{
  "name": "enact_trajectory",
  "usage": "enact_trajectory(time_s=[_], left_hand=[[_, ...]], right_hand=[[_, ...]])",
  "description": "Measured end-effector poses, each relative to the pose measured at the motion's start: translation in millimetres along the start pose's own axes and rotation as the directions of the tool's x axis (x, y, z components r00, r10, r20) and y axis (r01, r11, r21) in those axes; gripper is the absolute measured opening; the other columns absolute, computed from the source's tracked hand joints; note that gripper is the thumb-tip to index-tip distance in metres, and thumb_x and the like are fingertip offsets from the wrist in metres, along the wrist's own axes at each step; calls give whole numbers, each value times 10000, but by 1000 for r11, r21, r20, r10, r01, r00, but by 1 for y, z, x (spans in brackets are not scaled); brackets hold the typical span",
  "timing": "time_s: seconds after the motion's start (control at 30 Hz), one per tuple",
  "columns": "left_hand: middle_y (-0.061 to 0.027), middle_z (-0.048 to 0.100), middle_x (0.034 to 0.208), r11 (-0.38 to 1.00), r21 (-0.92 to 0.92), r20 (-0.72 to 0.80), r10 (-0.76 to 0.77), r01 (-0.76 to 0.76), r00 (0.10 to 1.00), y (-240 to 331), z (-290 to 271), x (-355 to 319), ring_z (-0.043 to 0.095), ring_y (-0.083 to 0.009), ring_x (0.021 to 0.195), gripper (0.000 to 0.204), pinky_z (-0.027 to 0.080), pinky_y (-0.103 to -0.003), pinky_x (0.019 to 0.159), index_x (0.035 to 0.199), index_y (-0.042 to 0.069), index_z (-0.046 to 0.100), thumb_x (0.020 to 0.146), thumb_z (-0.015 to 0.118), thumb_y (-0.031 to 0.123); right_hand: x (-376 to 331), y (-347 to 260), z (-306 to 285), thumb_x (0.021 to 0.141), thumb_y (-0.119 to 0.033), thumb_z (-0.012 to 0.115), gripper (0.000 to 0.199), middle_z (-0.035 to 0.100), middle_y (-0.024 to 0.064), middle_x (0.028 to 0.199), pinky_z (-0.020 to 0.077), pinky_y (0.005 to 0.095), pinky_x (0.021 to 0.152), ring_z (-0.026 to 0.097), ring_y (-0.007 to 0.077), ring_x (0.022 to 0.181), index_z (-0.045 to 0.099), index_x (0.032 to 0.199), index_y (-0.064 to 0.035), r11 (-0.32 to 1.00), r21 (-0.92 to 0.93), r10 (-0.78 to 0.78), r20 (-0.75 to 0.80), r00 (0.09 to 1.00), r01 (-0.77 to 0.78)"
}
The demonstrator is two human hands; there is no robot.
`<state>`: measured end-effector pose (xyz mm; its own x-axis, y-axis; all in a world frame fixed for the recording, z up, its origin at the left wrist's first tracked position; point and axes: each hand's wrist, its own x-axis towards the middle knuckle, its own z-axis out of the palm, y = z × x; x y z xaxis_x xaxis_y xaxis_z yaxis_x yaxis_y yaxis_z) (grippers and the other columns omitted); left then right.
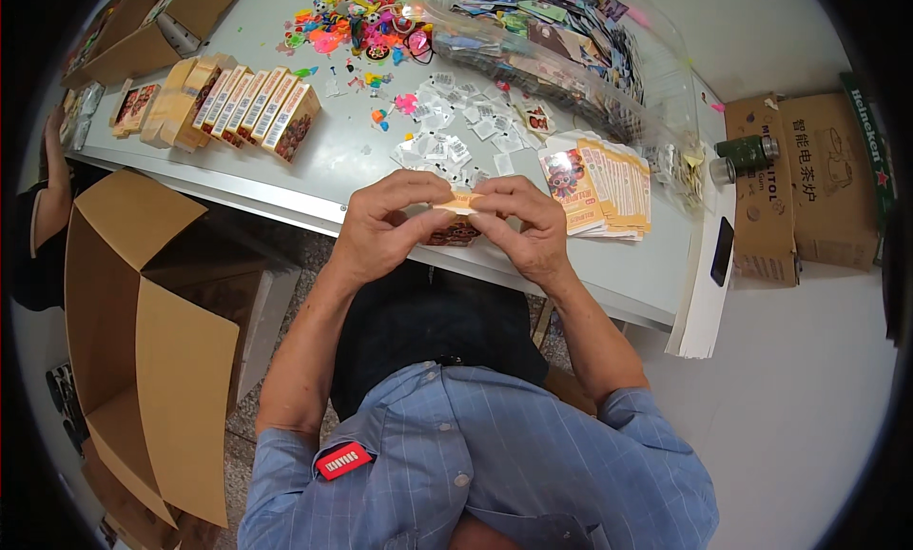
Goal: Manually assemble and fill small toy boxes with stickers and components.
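Between my two hands is a small printed carton [455, 234] in orange and red, at the near edge of the table. My left hand [395, 219] pinches its upper left end, thumb and fingers closed on the orange top. My right hand [521, 222] grips the upper right end the same way. Part of the carton is hidden behind the fingers. Just beyond lie many small white packets [447, 122]. Beside my right hand is a fanned stack of flat orange and white cartons [599, 188]. A row of filled-out cartons [257, 110] stands at the left.
Colourful small toys [366, 27] lie heaped at the back. A clear plastic bin [571, 60] of cards stands back right. A large open cardboard box [181, 360] is at the left below the table. Another person's arm [55, 165] shows at far left. A phone [723, 250] rests at the right edge.
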<state>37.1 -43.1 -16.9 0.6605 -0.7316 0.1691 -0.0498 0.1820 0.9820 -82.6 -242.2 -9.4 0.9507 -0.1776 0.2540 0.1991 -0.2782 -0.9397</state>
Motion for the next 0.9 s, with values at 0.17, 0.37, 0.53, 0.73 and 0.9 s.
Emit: enact_trajectory(time_s=[0.17, 0.37, 0.53, 0.73, 0.9], left_hand=[[-120, 691, 1131, 998, 21, -32, -66, 67, 997, 0, 2, 1, 677, -158, 982, 224, 595, -257, 690, 1130, 15, 733, 913, 731, 69], [-105, 710, 1067, 992, 63, -10, -107, 108, 994, 4, -2, 11, 679, -156, 956, 200, 586, -281, 682, 1105, 20, 744, 918, 729, 91], [-117, 713, 1087, 985, 2, 39, -175, 175, 984, 6, -6, 12, 689, -168, 954, 171, 575, -282, 774, 1074, 24, 755, 910, 727, 63], [-143, 714, 1126, 938, 288, 84, 173, -190, 981, -2, -10, 6, 720, -230, 954, 196, 584, -300, 815, 1076, 29, 753, 880, 737, 14], [-131, 719, 1099, 874, 377, 92, 293, -306, 952, -6, -6, 4, 722, -250, 951, 206, 592, -329, 805, 1063, 27, 745, 860, 751, -3]], right_hand=[[1, -3, 8, 897, -4, 723, 192, 678, 70, 1049, 489, 240, 690, 609, 101, 803, 747, 1088, -1, 960, 218, 194, -66, 979, -176], [6, -2, 5, 938, -57, 689, 185, 667, 63, 1042, 460, 225, 595, 578, 80, 716, 740, 1104, 7, 941, 224, 269, -45, 962, -253], [4, 2, 8, 943, -58, 679, 190, 662, 68, 1058, 475, 224, 602, 592, 83, 750, 739, 1113, 4, 962, 184, 217, -67, 974, -202], [-1, 21, 0, 916, -28, 701, 233, 662, 123, 1156, 505, 236, 742, 627, 143, 896, 742, 1145, -33, 986, -45, -161, 15, 987, 162], [-3, 18, 2, 864, 18, 758, 313, 667, 129, 1167, 508, 255, 789, 628, 155, 927, 736, 1169, -47, 959, -179, -217, 38, 975, 220]])
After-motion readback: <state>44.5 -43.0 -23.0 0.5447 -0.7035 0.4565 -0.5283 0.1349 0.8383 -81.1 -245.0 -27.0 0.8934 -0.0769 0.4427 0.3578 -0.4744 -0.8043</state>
